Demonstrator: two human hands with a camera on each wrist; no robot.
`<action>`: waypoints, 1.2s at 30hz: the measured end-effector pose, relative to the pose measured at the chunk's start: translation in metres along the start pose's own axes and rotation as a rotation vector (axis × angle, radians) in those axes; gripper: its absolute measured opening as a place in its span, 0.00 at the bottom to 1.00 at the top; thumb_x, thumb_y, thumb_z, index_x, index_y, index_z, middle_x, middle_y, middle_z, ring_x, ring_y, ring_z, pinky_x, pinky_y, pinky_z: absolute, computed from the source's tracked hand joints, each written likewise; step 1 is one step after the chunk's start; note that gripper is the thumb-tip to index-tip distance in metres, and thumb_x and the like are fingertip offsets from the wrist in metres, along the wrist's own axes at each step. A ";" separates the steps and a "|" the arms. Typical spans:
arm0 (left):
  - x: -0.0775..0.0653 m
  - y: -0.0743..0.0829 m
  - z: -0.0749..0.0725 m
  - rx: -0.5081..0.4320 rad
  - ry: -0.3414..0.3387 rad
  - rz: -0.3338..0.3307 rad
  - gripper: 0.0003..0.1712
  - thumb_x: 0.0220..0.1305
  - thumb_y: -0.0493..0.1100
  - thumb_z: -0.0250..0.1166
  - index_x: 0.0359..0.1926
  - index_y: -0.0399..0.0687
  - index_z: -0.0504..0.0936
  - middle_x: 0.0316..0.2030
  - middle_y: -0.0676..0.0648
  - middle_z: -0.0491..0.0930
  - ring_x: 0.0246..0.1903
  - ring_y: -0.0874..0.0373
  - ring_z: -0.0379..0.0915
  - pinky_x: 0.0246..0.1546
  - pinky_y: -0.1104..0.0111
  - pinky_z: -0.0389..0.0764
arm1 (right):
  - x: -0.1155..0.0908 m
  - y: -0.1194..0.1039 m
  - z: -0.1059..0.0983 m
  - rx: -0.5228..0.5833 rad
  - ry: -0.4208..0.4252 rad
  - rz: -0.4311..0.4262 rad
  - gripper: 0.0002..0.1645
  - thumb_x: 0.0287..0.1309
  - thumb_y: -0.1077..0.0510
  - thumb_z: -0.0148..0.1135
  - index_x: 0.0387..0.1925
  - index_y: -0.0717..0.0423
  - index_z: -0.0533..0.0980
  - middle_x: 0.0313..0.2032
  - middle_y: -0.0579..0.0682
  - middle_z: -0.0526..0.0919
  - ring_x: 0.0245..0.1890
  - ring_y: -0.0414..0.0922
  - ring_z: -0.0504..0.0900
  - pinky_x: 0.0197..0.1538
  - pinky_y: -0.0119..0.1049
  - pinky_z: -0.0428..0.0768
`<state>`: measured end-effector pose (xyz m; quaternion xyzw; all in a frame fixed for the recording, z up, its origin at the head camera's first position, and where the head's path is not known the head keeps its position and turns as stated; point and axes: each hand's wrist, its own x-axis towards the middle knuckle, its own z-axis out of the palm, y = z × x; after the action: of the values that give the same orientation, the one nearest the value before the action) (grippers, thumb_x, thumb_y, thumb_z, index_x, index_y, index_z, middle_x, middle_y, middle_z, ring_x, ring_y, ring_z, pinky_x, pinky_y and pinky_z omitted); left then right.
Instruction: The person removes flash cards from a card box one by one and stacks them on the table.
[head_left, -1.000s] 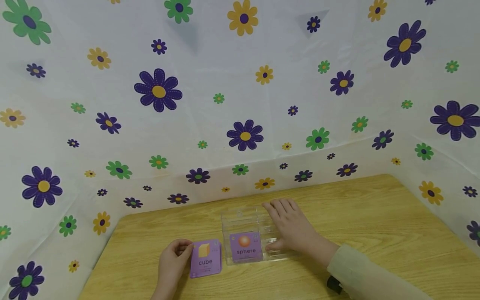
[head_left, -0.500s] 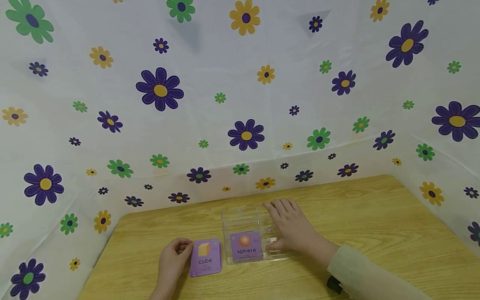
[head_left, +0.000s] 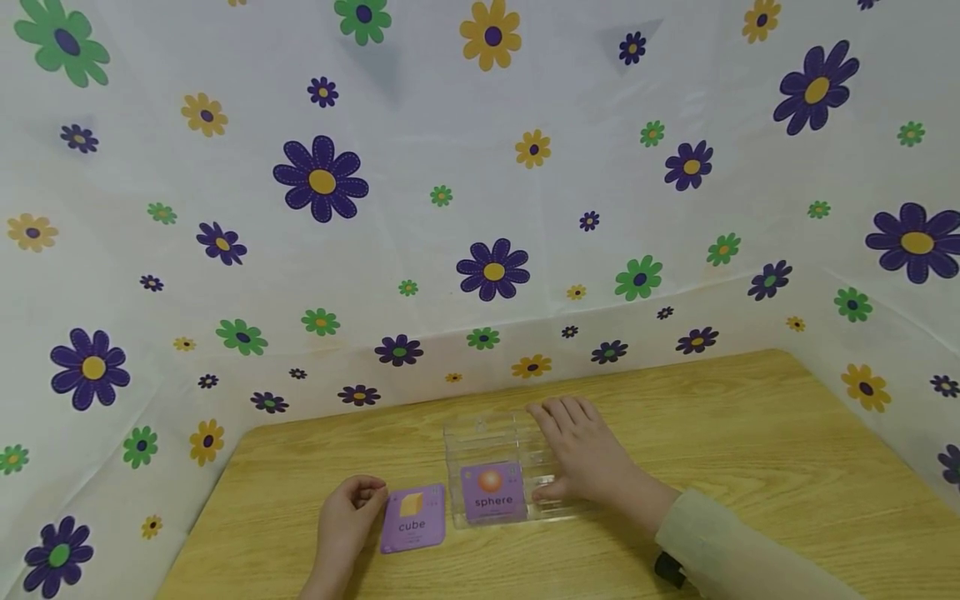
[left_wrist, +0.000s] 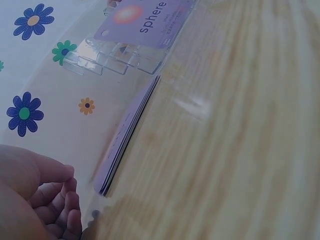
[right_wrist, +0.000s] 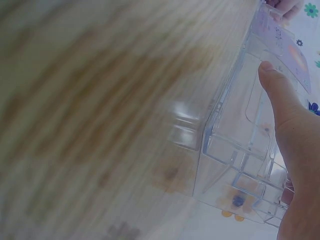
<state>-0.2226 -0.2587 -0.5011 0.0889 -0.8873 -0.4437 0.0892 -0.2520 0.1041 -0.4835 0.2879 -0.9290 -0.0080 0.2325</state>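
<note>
A stack of purple cards (head_left: 414, 518) with "cube" on its top card lies on the table. In the left wrist view the card stack (left_wrist: 129, 137) shows edge-on. My left hand (head_left: 351, 521) is just left of it, fingers loosely curled, with a small gap between the left hand (left_wrist: 40, 192) and the stack. Right of the cards lies a clear plastic card holder (head_left: 482, 433), with a purple "sphere" card (head_left: 493, 493) in its left part. My right hand (head_left: 581, 454) grips the holder's right part, thumb at the near side, fingers over the far side.
Everything lies on a wood-grain table (head_left: 720, 467). A white flower-print cloth (head_left: 420, 242) stands behind the table and along both sides. A small black object (head_left: 669, 569) shows beneath the right sleeve (head_left: 720, 533).
The cube stack has settled lower and flatter on the table, and my left fingers have come away from it. My right hand and the holder have stayed in place.
</note>
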 end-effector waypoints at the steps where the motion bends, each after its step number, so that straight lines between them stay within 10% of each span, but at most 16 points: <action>1: 0.000 0.000 0.000 -0.007 0.000 -0.003 0.10 0.68 0.36 0.70 0.45 0.32 0.86 0.35 0.43 0.87 0.31 0.65 0.74 0.32 0.78 0.75 | 0.000 0.000 0.000 -0.001 -0.003 0.000 0.79 0.33 0.11 0.73 0.76 0.57 0.63 0.64 0.55 0.74 0.62 0.52 0.73 0.70 0.52 0.72; 36: -0.006 0.011 -0.002 -0.130 0.051 -0.025 0.10 0.70 0.34 0.68 0.49 0.32 0.85 0.37 0.46 0.86 0.33 0.68 0.75 0.32 0.79 0.78 | 0.001 -0.001 0.000 0.023 -0.007 0.009 0.78 0.32 0.12 0.74 0.76 0.57 0.64 0.64 0.55 0.74 0.63 0.52 0.72 0.71 0.52 0.72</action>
<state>-0.2172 -0.2527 -0.4915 0.1054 -0.8528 -0.4991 0.1117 -0.2515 0.1027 -0.4831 0.2862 -0.9311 0.0029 0.2262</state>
